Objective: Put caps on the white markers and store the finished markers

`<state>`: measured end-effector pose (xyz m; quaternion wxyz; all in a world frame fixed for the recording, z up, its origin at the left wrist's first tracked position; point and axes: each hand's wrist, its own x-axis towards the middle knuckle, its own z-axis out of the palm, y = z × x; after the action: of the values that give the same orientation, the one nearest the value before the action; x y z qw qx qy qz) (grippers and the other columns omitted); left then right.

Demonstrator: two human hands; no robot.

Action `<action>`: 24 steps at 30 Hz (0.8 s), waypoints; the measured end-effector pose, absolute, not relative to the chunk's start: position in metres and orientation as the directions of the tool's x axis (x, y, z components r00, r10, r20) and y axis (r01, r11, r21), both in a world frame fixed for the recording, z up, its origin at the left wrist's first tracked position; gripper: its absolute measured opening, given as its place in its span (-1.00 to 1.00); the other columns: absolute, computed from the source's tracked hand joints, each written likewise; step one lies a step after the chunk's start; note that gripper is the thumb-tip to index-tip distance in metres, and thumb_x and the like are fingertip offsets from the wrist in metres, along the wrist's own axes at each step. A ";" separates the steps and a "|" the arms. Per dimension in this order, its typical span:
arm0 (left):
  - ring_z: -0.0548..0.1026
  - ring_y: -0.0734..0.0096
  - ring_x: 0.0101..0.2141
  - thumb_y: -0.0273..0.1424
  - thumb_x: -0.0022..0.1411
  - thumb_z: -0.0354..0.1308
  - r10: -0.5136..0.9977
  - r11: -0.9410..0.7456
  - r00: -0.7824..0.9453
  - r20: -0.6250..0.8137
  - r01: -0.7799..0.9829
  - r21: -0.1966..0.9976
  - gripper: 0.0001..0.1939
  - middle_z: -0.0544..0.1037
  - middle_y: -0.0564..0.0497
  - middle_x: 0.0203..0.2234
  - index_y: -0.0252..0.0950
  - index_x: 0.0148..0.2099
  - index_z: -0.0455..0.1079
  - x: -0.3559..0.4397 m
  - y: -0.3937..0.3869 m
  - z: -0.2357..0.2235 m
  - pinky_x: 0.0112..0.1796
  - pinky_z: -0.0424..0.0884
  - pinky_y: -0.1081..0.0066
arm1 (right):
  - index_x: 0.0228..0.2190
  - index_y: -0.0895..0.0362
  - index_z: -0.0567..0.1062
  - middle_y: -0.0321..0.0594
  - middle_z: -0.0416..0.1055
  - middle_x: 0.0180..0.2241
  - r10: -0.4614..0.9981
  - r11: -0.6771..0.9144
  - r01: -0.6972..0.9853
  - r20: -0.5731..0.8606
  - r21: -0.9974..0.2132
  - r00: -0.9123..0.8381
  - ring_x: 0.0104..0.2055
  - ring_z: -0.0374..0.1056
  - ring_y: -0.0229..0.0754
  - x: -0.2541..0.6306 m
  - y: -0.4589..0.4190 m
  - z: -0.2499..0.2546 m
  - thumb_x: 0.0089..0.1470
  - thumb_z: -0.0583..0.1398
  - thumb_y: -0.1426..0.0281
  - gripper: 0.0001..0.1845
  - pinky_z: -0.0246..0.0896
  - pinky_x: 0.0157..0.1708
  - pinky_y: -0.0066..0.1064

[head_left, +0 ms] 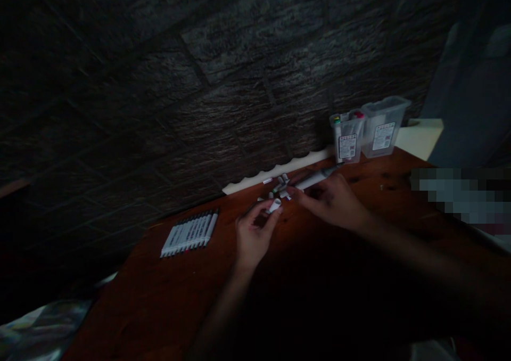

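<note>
My left hand (255, 228) pinches a short white marker cap (275, 205) between thumb and fingers, just over the wooden table. To its right, my right hand (333, 198) is closed around a white marker (313, 179), which lies slantwise with its dark end toward the plastic boxes. Beyond and between my hands is a small heap of loose marker caps (284, 180), some with coloured ends. Part of the heap is hidden by my fingers. The scene is dim, so small details of the held pieces are hard to make out.
A row of several white markers (191, 232) lies side by side on the table (159, 297) at left. Two clear plastic boxes (383, 129) with labels stand at the back right, one with markers inside. A pale wavy-edged strip (279, 170) runs along the dark stone-patterned wall (255, 84).
</note>
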<state>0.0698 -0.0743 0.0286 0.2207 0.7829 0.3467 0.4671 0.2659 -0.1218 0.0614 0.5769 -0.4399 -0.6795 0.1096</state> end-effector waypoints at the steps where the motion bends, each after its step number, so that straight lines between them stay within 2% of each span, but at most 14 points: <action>1: 0.53 0.46 -0.40 -0.35 0.14 0.27 0.745 -0.667 0.326 0.582 0.342 0.662 -0.80 0.60 0.01 -0.35 -0.26 -0.16 0.50 0.070 -0.074 0.029 -0.32 0.46 0.46 | -0.30 0.12 0.56 -0.20 0.57 -0.27 0.714 0.614 0.457 0.699 -0.644 0.026 -0.33 0.45 -0.22 0.265 -0.121 0.060 0.12 0.20 0.30 -0.82 0.32 -0.36 -0.42; 6: 0.52 0.48 -0.42 -0.35 0.14 0.26 0.731 -0.683 0.334 0.595 0.365 0.633 -0.81 0.60 0.02 -0.37 -0.24 -0.16 0.51 0.069 -0.075 0.030 -0.35 0.45 0.48 | -0.28 0.11 0.56 -0.20 0.57 -0.20 0.708 0.636 0.480 0.704 -0.604 -0.054 -0.25 0.48 -0.21 0.262 -0.121 0.056 0.12 0.22 0.35 -0.85 0.34 -0.25 -0.39; 10: 0.51 0.48 -0.43 -0.36 0.14 0.27 0.722 -0.691 0.344 0.600 0.381 0.614 -0.80 0.60 0.03 -0.36 -0.24 -0.15 0.51 0.069 -0.075 0.030 -0.35 0.45 0.49 | -0.25 0.10 0.57 -0.22 0.57 -0.21 0.714 0.620 0.530 0.696 -0.578 -0.076 -0.28 0.48 -0.22 0.257 -0.121 0.052 0.13 0.22 0.32 -0.83 0.34 -0.24 -0.39; 14: 0.51 0.48 -0.43 -0.34 0.13 0.28 0.729 -0.685 0.337 0.596 0.366 0.630 -0.79 0.61 0.01 -0.35 -0.25 -0.16 0.51 0.069 -0.075 0.029 -0.33 0.46 0.48 | -0.23 0.10 0.57 -0.19 0.58 -0.24 0.709 0.531 0.664 0.706 -0.526 -0.008 -0.30 0.49 -0.16 0.271 -0.114 0.052 0.18 0.16 0.30 -0.78 0.35 -0.27 -0.33; 16: 0.51 0.47 -0.42 -0.32 0.12 0.28 0.748 -0.663 0.315 0.584 0.342 0.666 -0.78 0.61 0.00 -0.33 -0.26 -0.16 0.51 0.070 -0.076 0.028 -0.32 0.47 0.46 | -0.33 0.12 0.59 -0.15 0.58 -0.33 0.685 0.432 0.736 0.720 -0.521 0.108 -0.35 0.49 -0.12 0.285 -0.108 0.053 0.19 0.13 0.29 -0.74 0.33 -0.34 -0.31; 17: 0.51 0.46 -0.42 -0.32 0.12 0.28 0.759 -0.651 0.301 0.578 0.327 0.685 -0.77 0.61 -0.01 -0.32 -0.27 -0.16 0.51 0.070 -0.076 0.028 -0.32 0.47 0.45 | -0.45 0.13 0.59 -0.15 0.56 -0.46 0.675 0.379 0.756 0.718 -0.533 0.169 -0.44 0.46 -0.13 0.293 -0.105 0.054 0.19 0.14 0.24 -0.68 0.29 -0.43 -0.32; 20: 0.52 0.46 -0.40 -0.32 0.11 0.29 0.778 -0.627 0.271 0.567 0.287 0.724 -0.76 0.62 -0.01 -0.31 -0.27 -0.15 0.51 0.070 -0.075 0.027 -0.31 0.48 0.45 | -0.75 0.11 0.43 -0.24 0.32 -0.76 0.670 0.273 0.760 0.684 -0.589 0.289 -0.68 0.26 -0.25 0.305 -0.101 0.055 0.17 0.13 0.13 -0.45 0.09 -0.62 -0.37; 24: 0.53 0.44 -0.39 -0.31 0.12 0.28 0.784 -0.620 0.256 0.566 0.284 0.731 -0.75 0.62 -0.02 -0.31 -0.27 -0.15 0.51 0.069 -0.072 0.027 -0.29 0.49 0.42 | -0.78 0.13 0.36 -0.30 0.23 -0.80 0.702 0.323 0.707 0.660 -0.629 0.267 -0.74 0.11 -0.34 0.297 -0.103 0.056 0.15 0.14 0.07 -0.41 -0.05 -0.68 -0.40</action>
<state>0.0686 -0.0721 0.0271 0.2523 0.7511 0.3553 0.4959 0.2972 -0.1033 0.0561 0.5429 -0.5819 -0.6056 -0.0023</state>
